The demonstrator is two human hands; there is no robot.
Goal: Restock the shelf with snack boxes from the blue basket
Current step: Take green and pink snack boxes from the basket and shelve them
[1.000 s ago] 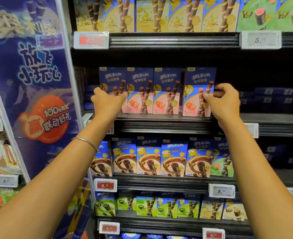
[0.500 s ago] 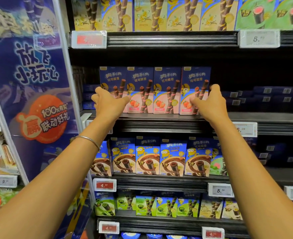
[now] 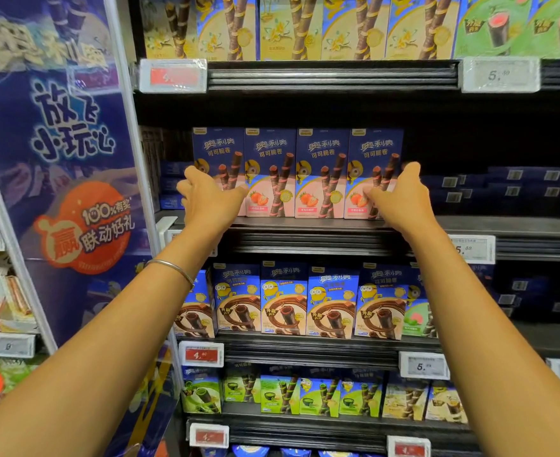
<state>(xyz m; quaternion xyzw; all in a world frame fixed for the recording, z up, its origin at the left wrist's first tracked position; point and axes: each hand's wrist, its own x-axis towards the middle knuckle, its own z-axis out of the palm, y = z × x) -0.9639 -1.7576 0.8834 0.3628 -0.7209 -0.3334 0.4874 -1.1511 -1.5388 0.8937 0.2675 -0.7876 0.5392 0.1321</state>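
Four blue strawberry snack boxes stand upright side by side at the front of the middle shelf. My left hand is at the row's left end, fingers curled round the left edge of the leftmost box and thumb across its front. My right hand is at the other end, where its straight fingers lie along the right side of the rightmost box and its thumb presses the front. The blue basket is out of view.
Dark blue boxes lie flat at the back right of the same shelf, with dark open room in front of them. Full rows of chocolate boxes and green boxes stand below. A blue promo panel borders the left side.
My right hand has slid the rightmost box left until it closes against the row. The left hand stays at the left end. The view has shifted slightly.
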